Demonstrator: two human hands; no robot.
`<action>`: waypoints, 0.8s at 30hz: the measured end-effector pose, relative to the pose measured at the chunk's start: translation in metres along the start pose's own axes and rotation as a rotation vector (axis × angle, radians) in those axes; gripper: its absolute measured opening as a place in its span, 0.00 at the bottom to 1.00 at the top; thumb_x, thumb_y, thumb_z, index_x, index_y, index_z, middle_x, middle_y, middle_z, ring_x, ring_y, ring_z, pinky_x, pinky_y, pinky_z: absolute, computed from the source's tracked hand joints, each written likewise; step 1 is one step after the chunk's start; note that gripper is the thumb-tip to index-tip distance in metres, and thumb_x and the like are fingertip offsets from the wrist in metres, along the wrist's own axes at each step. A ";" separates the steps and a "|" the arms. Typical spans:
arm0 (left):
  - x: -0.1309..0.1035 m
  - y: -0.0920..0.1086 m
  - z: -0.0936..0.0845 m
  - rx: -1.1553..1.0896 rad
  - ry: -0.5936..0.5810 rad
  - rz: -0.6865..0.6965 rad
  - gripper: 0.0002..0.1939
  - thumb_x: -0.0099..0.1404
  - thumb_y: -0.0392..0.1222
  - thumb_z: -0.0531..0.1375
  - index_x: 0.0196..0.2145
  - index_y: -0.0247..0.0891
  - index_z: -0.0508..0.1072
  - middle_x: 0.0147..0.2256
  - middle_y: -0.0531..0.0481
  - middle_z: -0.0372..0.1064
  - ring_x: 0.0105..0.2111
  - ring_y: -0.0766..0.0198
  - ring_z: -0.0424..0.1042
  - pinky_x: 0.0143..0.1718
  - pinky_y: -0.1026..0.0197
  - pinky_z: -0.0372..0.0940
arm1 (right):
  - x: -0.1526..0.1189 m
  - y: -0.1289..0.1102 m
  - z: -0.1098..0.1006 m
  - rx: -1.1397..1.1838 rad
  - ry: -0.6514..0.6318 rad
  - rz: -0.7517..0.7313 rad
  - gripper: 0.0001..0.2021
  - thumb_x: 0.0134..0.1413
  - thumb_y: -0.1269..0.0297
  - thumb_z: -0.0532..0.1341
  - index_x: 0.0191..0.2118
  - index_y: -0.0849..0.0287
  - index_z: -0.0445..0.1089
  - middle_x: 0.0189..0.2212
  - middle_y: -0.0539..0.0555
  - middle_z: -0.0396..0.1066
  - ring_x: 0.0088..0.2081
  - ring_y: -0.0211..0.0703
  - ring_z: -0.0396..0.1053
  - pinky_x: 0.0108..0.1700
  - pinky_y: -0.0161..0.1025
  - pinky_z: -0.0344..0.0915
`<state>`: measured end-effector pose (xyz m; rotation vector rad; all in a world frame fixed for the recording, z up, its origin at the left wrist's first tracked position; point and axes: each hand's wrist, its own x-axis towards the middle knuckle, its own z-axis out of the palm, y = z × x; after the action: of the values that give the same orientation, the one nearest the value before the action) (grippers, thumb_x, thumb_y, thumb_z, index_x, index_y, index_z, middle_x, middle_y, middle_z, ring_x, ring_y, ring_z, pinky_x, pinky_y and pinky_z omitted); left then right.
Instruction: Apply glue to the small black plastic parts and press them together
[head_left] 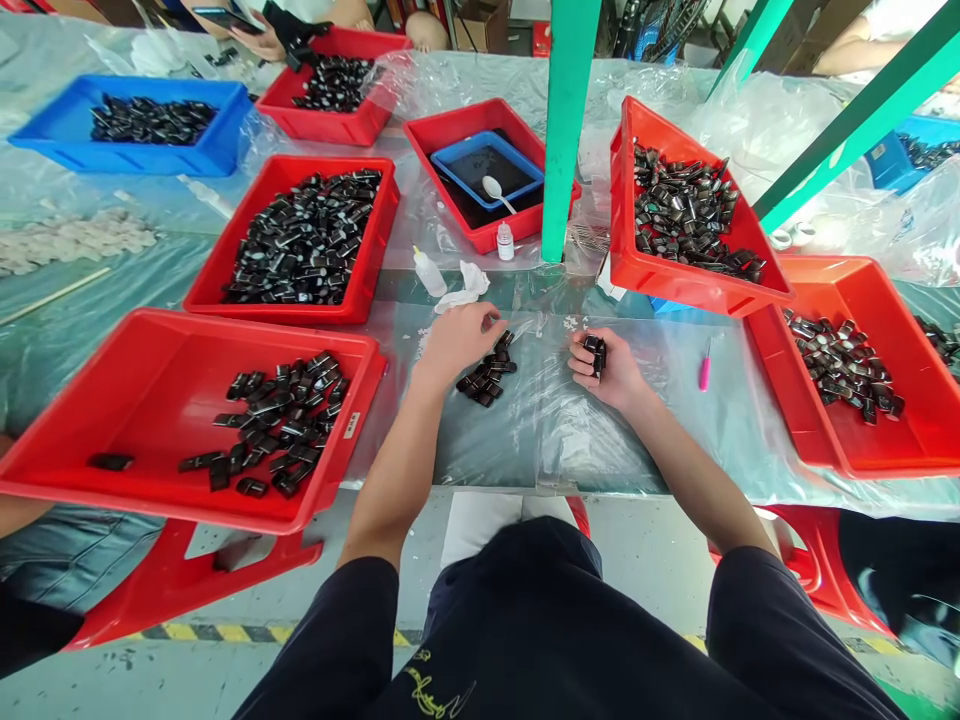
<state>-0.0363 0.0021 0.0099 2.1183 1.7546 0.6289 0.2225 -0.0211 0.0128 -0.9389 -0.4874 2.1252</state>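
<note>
My left hand (459, 338) rests palm down on the plastic-covered table, fingertips touching the top of a small pile of black parts (487, 375); I cannot tell whether it pinches one. My right hand (609, 368) is closed around a few black parts (595, 352), held just above the table to the right of the pile. A pink-handled tool (705, 368) lies further right of that hand.
Red trays of black parts stand left (90, 400), behind left (225, 262), tilted at right (637, 270) and far right (930, 440). A squeeze bottle (429, 271), small vial (505, 241), tissue (465, 290) and green post (567, 130) stand behind my hands. Another person's hands (259, 40) are at the far edge.
</note>
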 end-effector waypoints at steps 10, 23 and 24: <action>0.000 -0.021 0.004 -0.013 -0.327 0.157 0.18 0.58 0.43 0.66 0.47 0.40 0.80 0.39 0.46 0.78 0.38 0.53 0.74 0.40 0.56 0.65 | -0.002 0.001 0.001 -0.136 -0.022 -0.049 0.20 0.53 0.49 0.67 0.28 0.55 0.58 0.23 0.44 0.52 0.20 0.31 0.45 0.15 0.29 0.39; -0.008 0.026 0.018 -0.040 -0.214 0.324 0.11 0.68 0.44 0.61 0.46 0.40 0.78 0.40 0.43 0.77 0.42 0.49 0.75 0.43 0.53 0.66 | 0.009 0.010 -0.014 -1.074 0.170 -0.708 0.18 0.51 0.47 0.71 0.38 0.56 0.78 0.25 0.47 0.67 0.27 0.37 0.58 0.32 0.37 0.57; -0.009 0.030 0.019 -0.036 -0.207 0.351 0.11 0.69 0.45 0.61 0.46 0.40 0.78 0.41 0.43 0.77 0.43 0.49 0.75 0.43 0.53 0.66 | 0.009 0.012 -0.015 -1.133 0.141 -0.703 0.17 0.51 0.48 0.71 0.40 0.56 0.79 0.27 0.48 0.71 0.28 0.38 0.61 0.35 0.37 0.59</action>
<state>-0.0027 -0.0120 0.0077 2.3911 1.2664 0.4996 0.2236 -0.0213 -0.0085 -1.2143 -1.7326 1.0316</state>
